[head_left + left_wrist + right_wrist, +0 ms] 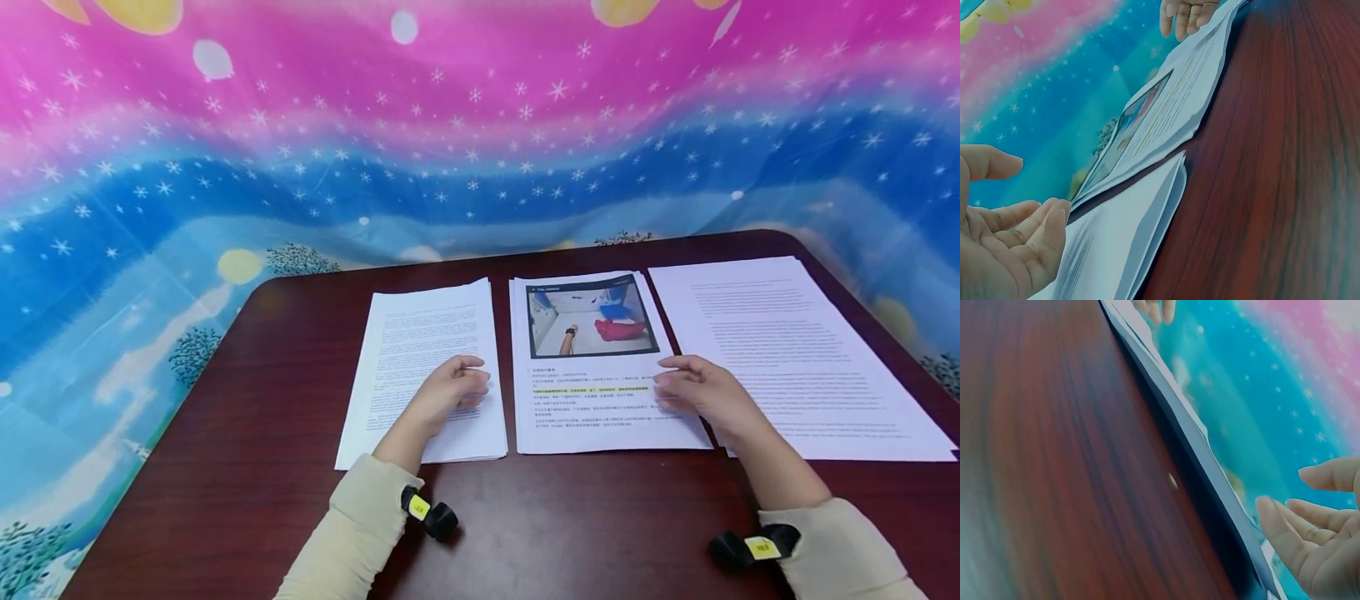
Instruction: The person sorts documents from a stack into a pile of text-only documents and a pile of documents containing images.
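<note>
On the table (585, 517), the left stack of paper (423, 333) is overlapped at its right side by the left hand (450, 392), whose fingers are loosely bent, thumb parted, with nothing gripped. The middle stack (592, 421) is topped by a printed photo (588, 321). Its right edge is overlapped by the right hand (708, 396), likewise half-opened and unfilled. Farthest right, the right stack (780, 342) is laid.

This seems an office-like desk spot, though its room is hidden: printed white rectangular paper stacks (592, 367) lie between eleven and two o'clock on a dark reddish-brown wood-grain table (562, 533), enclosed from ten to two o'clock by pink-and-blue snowflake-patterned fabric (480, 133).
</note>
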Available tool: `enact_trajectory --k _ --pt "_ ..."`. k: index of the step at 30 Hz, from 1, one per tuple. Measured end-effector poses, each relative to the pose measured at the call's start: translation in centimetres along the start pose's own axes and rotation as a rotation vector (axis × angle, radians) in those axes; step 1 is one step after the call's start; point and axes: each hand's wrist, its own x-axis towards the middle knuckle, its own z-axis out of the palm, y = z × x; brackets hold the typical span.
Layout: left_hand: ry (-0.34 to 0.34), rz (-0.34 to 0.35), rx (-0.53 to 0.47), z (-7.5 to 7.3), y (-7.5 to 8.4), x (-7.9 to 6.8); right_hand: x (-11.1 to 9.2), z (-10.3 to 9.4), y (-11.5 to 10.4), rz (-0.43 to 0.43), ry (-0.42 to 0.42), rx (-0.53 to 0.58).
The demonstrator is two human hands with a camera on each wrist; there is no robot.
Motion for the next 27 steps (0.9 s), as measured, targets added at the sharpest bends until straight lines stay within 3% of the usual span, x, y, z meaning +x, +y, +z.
enact_trajectory --k 14,27 --pt "0.085 -0.039 0.045 -3.2 -0.1 -1.5 1.0 4.9 -1.7 0.06 -0.111 0.096" --pt "0.162 -0.076 0.123 -5.8 -1.2 -2.4 1.8 8.0 -2.5 0.066 -0.162 0.132"
